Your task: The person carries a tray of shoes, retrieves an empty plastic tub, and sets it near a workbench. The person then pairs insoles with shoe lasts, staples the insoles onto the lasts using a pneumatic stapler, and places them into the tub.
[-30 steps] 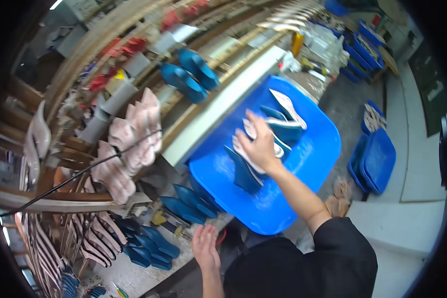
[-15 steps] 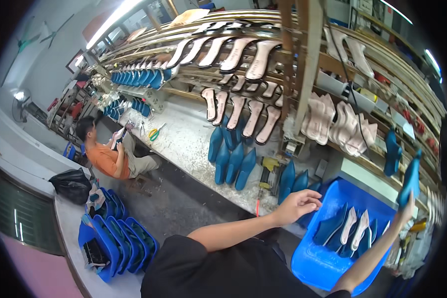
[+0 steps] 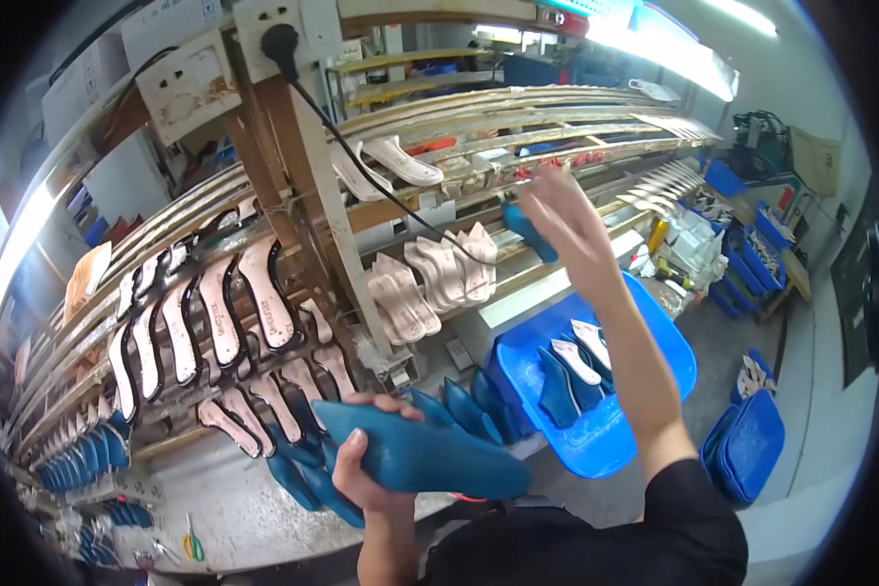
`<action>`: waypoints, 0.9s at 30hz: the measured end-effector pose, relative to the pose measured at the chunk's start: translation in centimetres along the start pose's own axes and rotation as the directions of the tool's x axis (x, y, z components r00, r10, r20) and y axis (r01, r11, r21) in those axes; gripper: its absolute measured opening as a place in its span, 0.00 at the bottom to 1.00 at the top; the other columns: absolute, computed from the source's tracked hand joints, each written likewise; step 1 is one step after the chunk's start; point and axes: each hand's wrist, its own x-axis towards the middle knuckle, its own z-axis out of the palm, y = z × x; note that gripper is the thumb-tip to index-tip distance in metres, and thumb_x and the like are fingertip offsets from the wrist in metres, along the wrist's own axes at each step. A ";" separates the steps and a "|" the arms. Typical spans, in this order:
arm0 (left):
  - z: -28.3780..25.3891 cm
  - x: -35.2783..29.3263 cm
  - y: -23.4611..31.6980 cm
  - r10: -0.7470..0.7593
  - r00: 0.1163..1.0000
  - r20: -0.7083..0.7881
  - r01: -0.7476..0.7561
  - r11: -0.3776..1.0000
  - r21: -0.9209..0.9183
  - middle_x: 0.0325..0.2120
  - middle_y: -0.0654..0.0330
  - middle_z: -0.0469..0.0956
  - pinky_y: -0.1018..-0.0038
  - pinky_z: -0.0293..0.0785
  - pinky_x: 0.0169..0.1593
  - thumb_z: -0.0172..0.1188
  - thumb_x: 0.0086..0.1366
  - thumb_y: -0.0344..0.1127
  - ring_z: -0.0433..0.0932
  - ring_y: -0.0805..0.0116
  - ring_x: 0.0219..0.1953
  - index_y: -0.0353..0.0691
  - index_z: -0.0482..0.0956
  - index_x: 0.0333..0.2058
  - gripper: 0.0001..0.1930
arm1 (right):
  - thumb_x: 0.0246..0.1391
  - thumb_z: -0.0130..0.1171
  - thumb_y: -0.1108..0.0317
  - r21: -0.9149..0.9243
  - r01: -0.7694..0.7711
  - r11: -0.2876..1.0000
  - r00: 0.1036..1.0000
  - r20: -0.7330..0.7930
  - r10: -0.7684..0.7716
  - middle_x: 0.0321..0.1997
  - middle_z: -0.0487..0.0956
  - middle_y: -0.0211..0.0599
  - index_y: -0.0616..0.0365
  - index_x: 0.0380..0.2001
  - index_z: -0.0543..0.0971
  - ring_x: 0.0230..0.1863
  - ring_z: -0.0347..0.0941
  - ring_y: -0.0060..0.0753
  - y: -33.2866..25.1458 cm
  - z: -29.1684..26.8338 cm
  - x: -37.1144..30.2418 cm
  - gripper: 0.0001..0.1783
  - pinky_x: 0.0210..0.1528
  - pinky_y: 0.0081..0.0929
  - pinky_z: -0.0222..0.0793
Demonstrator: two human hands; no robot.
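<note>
The left hand (image 3: 363, 481) grasps a blue shoe last (image 3: 435, 454), thumb across its near face and fingers curled around the upper edge toward the pointed end. The last lies nearly sideways, its rounded end jutting out to the right of these fingers; the hold probably suits the narrower part, which one hand can span.

The right hand (image 3: 566, 220) is raised well ahead and to the right of the left fingers, at the rack. Its fingers look mostly extended, but blur hides whether they touch or grip the second blue last (image 3: 529, 234) just beside them.

Below the right fingers stands a blue tub (image 3: 601, 457) with lasts and pale insoles (image 3: 576, 361) inside, likely set there for easy reach. More lasts (image 3: 471, 410) stand side by side just beyond the left fingers, on the counter (image 3: 244, 532).

Left of and above the left fingers, dark-edged insoles (image 3: 220, 317) lie spaced along the rails, presumably to keep their edges from touching. Plain pale insoles (image 3: 449, 269), ahead of the left fingers, sit bunched together, perhaps to save room. Scissors (image 3: 193, 544) rest farther left on the counter.
</note>
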 end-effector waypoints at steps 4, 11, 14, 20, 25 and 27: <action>-2.0 -2.6 4.3 -0.018 0.998 -0.057 0.027 0.988 0.152 0.42 0.48 0.76 0.54 0.71 0.55 0.56 0.59 0.35 0.75 0.52 0.45 0.41 0.68 0.54 0.23 | 0.53 0.65 0.53 -0.814 -0.063 0.577 0.968 0.090 0.233 0.55 0.80 0.56 0.62 0.61 0.73 0.51 0.79 0.45 0.9 8.8 14.7 0.36 0.51 0.34 0.75; -9.4 -6.2 10.7 -0.028 0.972 -0.233 0.043 0.997 0.059 0.44 0.47 0.76 0.50 0.74 0.54 0.56 0.54 0.28 0.77 0.48 0.46 0.41 0.68 0.52 0.25 | 0.48 0.63 0.55 -0.983 0.094 0.156 0.970 0.125 0.207 0.45 0.83 0.52 0.54 0.61 0.75 0.45 0.82 0.53 4.0 11.5 16.2 0.35 0.43 0.42 0.79; -9.5 -5.6 10.4 -0.012 0.949 -0.316 0.051 0.992 0.118 0.43 0.50 0.75 0.49 0.73 0.55 0.55 0.52 0.26 0.76 0.50 0.48 0.40 0.67 0.53 0.27 | 0.50 0.63 0.56 -0.998 0.037 0.057 0.993 0.043 0.113 0.37 0.84 0.47 0.55 0.56 0.78 0.38 0.82 0.44 0.5 7.5 14.4 0.29 0.38 0.39 0.77; -10.6 -3.4 7.5 0.007 0.952 -0.305 0.043 0.987 0.156 0.40 0.55 0.75 0.53 0.71 0.55 0.59 0.55 0.25 0.74 0.55 0.45 0.42 0.68 0.51 0.24 | 0.56 0.69 0.58 -0.432 -0.102 0.896 0.950 0.226 0.217 0.38 0.81 0.36 0.60 0.54 0.76 0.41 0.76 0.24 2.0 2.6 -6.2 0.26 0.44 0.29 0.72; -9.2 0.4 0.6 -0.297 0.832 -0.468 0.383 0.918 0.098 0.33 0.56 0.77 0.59 0.74 0.53 0.45 0.77 0.48 0.77 0.54 0.42 0.41 0.75 0.41 0.17 | 0.58 0.68 0.58 -0.343 -0.298 0.891 0.716 0.537 0.446 0.63 0.71 0.53 0.65 0.72 0.56 0.61 0.72 0.47 5.2 7.6 -28.3 0.47 0.63 0.35 0.67; -9.9 0.5 -1.4 -0.292 0.900 -0.324 0.326 0.944 0.056 0.33 0.55 0.78 0.58 0.75 0.50 0.44 0.77 0.55 0.78 0.53 0.41 0.41 0.73 0.37 0.22 | 0.58 0.67 0.57 -0.284 -0.388 0.877 0.727 0.491 0.480 0.62 0.71 0.58 0.69 0.71 0.55 0.59 0.73 0.55 7.0 7.5 -30.8 0.47 0.59 0.38 0.69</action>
